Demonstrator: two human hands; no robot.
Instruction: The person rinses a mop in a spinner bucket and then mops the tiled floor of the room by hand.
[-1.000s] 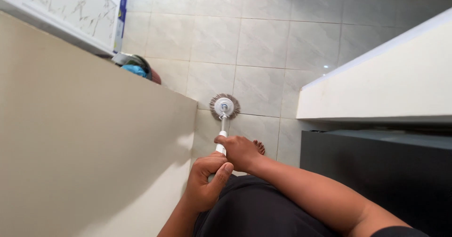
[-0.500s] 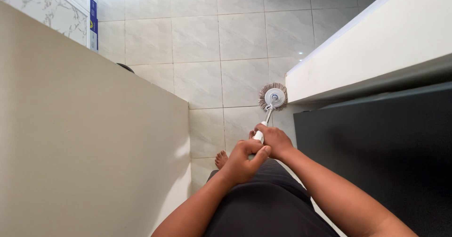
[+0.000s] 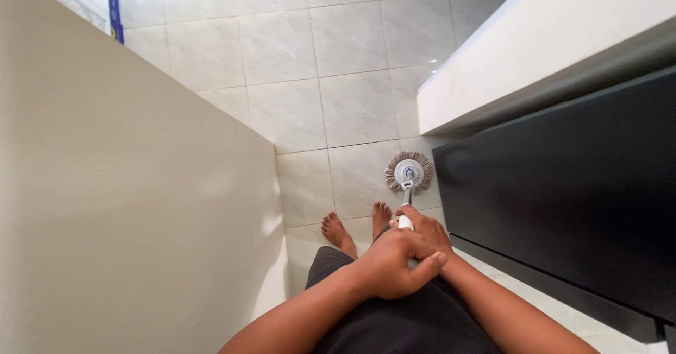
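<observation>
The person looks straight down at a round mop (image 3: 409,172) that sits flat on the pale tiled floor (image 3: 338,100). The mop has a white plastic middle and a ring of brownish strands all around it. A thin white mop handle (image 3: 405,217) comes up from the mop to the hands. The left hand (image 3: 396,265) is wrapped around the handle with its fingers (image 3: 422,250) curled tight and the thumb laid across the front. The right hand (image 3: 431,233) holds the handle just on the mop side of the left hand; most of it is hidden behind the left hand, but its fingers also curl closed on the handle. The two hands touch each other. The mop lies just beside the dark cabinet (image 3: 563,185), almost at its bottom edge. A white table top (image 3: 535,44) sticks out above that cabinet, farther from the person than the mop. Two bare feet (image 3: 355,226) stand on the floor near the mop, on the side away from the cabinet. Past the feet, well apart from the mop, a big cream wall (image 3: 127,199) fills that side. The person wears dark shorts (image 3: 394,319).
</observation>
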